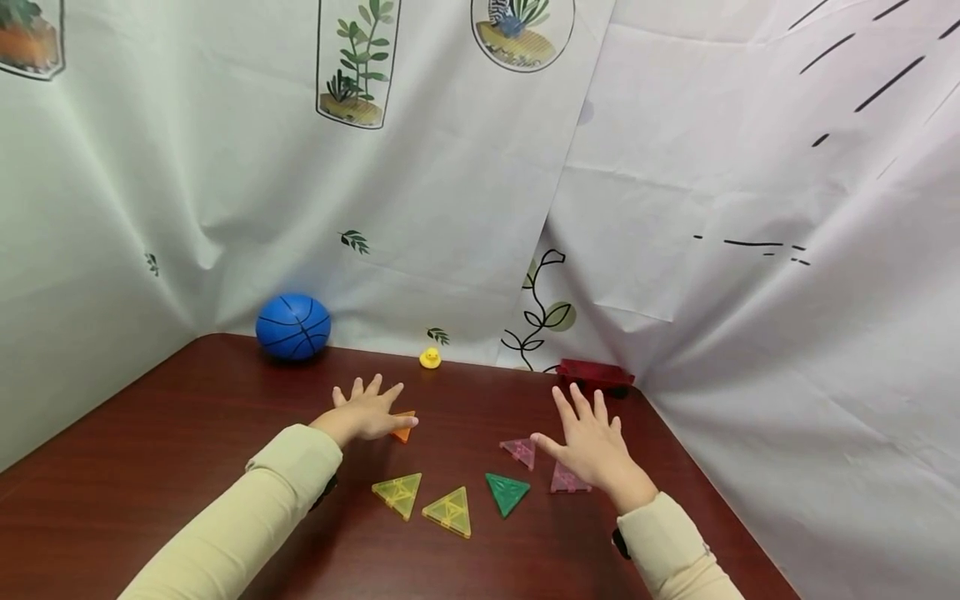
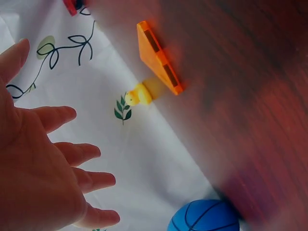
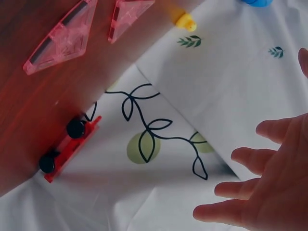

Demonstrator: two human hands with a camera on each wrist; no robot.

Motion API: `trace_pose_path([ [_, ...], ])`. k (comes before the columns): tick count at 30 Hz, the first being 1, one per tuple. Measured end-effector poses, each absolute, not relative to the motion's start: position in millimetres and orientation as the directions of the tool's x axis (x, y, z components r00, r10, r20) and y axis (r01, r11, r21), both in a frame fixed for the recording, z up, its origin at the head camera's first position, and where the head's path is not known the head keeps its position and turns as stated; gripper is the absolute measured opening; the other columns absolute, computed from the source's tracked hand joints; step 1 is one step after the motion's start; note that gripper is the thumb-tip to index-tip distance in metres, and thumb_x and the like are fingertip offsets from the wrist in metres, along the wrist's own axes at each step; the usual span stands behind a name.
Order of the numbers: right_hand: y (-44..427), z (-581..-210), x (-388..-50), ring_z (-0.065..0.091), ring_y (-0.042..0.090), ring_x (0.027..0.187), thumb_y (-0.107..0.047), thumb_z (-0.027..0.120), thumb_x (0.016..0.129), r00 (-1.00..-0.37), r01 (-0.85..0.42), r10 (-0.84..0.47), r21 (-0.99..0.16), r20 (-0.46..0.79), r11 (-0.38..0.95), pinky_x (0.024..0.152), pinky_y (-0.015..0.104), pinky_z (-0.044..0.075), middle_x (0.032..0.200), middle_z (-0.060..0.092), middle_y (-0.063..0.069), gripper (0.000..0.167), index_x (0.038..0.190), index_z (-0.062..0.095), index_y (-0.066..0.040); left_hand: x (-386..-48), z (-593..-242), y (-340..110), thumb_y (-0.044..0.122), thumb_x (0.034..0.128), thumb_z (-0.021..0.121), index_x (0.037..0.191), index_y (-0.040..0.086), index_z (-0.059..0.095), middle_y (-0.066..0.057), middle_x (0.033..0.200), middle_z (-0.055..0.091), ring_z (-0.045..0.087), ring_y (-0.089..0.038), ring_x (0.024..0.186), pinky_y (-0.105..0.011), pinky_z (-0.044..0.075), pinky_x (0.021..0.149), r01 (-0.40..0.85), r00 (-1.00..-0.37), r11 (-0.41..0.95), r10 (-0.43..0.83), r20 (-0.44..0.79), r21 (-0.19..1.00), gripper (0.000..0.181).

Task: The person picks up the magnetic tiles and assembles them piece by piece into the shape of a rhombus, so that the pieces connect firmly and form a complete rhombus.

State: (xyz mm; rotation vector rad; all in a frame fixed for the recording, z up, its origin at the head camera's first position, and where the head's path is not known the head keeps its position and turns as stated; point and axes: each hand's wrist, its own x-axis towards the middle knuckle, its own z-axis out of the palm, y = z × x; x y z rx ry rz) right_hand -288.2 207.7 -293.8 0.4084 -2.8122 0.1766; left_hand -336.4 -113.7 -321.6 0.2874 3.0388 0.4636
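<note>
In the head view the left hand [image 1: 365,414] is spread, palm down, over the table beside an orange triangular tile [image 1: 405,427], which its thumb partly covers. The right hand [image 1: 592,446] has its fingers spread as well, above two pink triangular tiles [image 1: 521,452], one of them partly hidden by it. Neither hand holds anything. Nearer the person lie two yellow triangular tiles [image 1: 398,495] and a green one [image 1: 507,493]. The left wrist view shows the orange tile [image 2: 158,57] away from the fingers; the right wrist view shows both pink tiles [image 3: 65,38].
A blue ball [image 1: 293,327] stands at the back left of the dark red-brown table [image 1: 150,433]. A small yellow duck [image 1: 430,358] sits at the back edge, and a red toy with black wheels [image 1: 596,374] at the back right. White printed cloth hangs behind and at both sides.
</note>
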Motion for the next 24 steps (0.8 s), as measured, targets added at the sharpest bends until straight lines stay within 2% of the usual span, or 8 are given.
trace_pose_path([
  [6,203,-301,-287,0.005,0.043,0.125,-0.058,0.048,0.079,-0.920,-0.287,-0.257,-0.063,0.295,0.956,0.088,0.064,0.013,0.140,0.019,0.015,0.078,0.138,0.024,-0.013,-340,-331,-109,0.059,0.0800,0.045,0.137,0.012,0.027,-0.024,0.140,0.011,0.004,-0.049,0.122,-0.065,-0.005,0.087,0.164,-0.981,0.925,0.188,-0.037,0.341,0.076],
  [13,191,-313,-283,0.008,0.042,0.125,-0.060,0.047,0.078,-0.906,-0.334,-0.307,-0.045,0.290,0.942,0.087,0.064,0.017,0.140,0.022,0.014,0.078,0.138,0.027,-0.014,-353,-347,-100,0.037,0.0838,0.055,0.134,0.012,0.035,-0.023,0.135,0.027,0.015,-0.044,0.123,-0.061,0.000,0.091,0.164,-0.976,0.916,0.204,-0.074,0.366,0.060],
  [20,178,-320,-278,0.010,0.040,0.126,-0.060,0.047,0.078,-0.895,-0.378,-0.347,-0.060,0.280,0.924,0.089,0.062,0.018,0.139,0.025,0.012,0.077,0.136,0.031,-0.013,-363,-353,-95,0.022,0.0832,0.059,0.122,0.011,0.052,-0.017,0.124,0.044,0.033,-0.039,0.117,-0.056,0.017,0.093,0.191,-0.957,0.906,0.257,-0.132,0.378,0.041],
  [24,172,-325,-277,0.011,0.039,0.126,-0.063,0.044,0.078,-0.887,-0.402,-0.377,-0.046,0.266,0.915,0.088,0.062,0.020,0.139,0.026,0.011,0.077,0.136,0.032,-0.013,-367,-357,-94,0.019,0.0821,0.061,0.118,0.010,0.055,-0.018,0.124,0.044,0.033,-0.038,0.116,-0.051,0.027,0.090,0.196,-0.957,0.912,0.258,-0.133,0.361,0.037],
])
